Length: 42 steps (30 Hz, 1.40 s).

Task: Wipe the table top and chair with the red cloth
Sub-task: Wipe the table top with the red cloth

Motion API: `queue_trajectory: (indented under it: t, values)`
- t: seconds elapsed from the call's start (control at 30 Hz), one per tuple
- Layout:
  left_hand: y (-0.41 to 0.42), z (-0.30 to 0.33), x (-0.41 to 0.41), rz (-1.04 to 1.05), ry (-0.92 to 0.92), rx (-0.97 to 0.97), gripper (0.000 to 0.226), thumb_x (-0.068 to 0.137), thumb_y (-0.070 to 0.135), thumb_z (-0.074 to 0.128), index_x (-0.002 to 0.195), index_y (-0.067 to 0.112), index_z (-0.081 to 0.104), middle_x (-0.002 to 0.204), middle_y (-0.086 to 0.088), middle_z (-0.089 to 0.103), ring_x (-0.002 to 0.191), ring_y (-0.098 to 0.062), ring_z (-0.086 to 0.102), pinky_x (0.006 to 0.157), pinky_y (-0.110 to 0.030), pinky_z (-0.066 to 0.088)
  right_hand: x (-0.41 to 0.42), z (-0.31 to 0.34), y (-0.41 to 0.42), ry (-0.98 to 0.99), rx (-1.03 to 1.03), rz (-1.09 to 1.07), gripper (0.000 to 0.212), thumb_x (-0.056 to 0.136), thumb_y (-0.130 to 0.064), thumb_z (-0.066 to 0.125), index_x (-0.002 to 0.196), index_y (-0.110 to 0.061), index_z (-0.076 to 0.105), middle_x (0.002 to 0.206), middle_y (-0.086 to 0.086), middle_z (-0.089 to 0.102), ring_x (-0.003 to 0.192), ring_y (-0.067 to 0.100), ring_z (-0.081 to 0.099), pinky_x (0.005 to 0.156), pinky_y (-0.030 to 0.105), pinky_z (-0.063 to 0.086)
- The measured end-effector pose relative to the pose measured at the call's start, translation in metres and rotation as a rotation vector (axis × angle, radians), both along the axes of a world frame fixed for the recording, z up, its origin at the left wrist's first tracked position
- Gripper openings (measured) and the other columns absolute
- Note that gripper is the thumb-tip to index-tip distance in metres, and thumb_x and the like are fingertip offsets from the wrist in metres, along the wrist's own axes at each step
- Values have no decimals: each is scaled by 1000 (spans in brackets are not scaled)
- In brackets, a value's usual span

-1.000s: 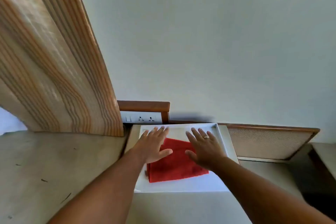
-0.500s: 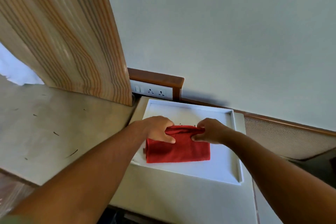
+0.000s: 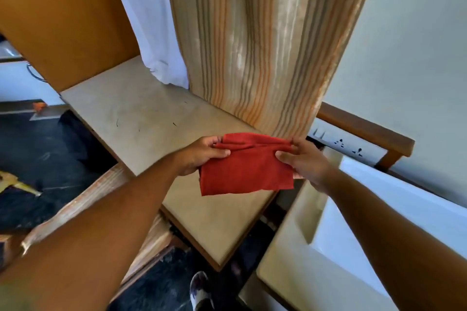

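The folded red cloth hangs in the air between my hands, over the right end of the beige table top. My left hand pinches its upper left edge and my right hand grips its right edge. The cloth's lower part droops freely. Below my left forearm shows a pale wooden rail, possibly part of the chair; I cannot tell for sure.
A striped curtain hangs down to the table just behind the cloth, with a white curtain to its left. A white tray sits on a beige side surface at right. A wall socket panel lies behind. Dark floor below.
Both hands gripped the cloth on the white tray and lifted it off, carrying it left over the table top. The view swung left and down.
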<state>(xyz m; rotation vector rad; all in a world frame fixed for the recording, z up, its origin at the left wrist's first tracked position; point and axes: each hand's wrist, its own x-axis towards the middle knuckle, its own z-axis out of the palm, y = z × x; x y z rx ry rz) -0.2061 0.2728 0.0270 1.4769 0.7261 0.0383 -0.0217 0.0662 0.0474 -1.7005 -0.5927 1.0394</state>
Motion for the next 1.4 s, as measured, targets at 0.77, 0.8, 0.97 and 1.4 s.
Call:
queue_trajectory:
  t: [0.77, 0.8, 0.97, 1.4]
  values:
    - [191, -214, -89, 104, 541, 1195, 72, 95, 47, 31, 157, 15, 14, 161, -20, 22, 149, -34, 21, 119, -53, 13, -110, -205, 242, -1258, -245, 723, 69, 98, -61, 23, 156, -25, 14, 164, 11, 9, 150, 34, 10, 120, 47, 11]
    - [191, -212, -89, 96, 538, 1183, 72, 95, 46, 31, 157, 15, 13, 162, -19, 21, 150, -33, 18, 120, -52, 11, -128, -208, 221, -1239, -203, 754, 73, 97, -64, 25, 157, -25, 12, 164, 11, 7, 150, 33, 8, 121, 48, 12]
    - [189, -208, -88, 81, 554, 1180, 68, 97, 44, 31, 158, 16, 17, 163, -17, 18, 151, -32, 14, 121, -51, 8, -67, -204, 148, -1238, 117, 1040, 59, 94, -38, 56, 149, -23, 41, 159, 9, 30, 146, 33, 28, 117, 49, 27]
    - [189, -208, -90, 96, 578, 1207, 66, 97, 44, 28, 156, 16, 23, 162, -18, 21, 150, -33, 18, 120, -50, 10, -50, -196, 144, -1033, 222, 777, 34, 88, -12, 66, 122, -16, 69, 131, 0, 63, 128, 26, 55, 105, 46, 45]
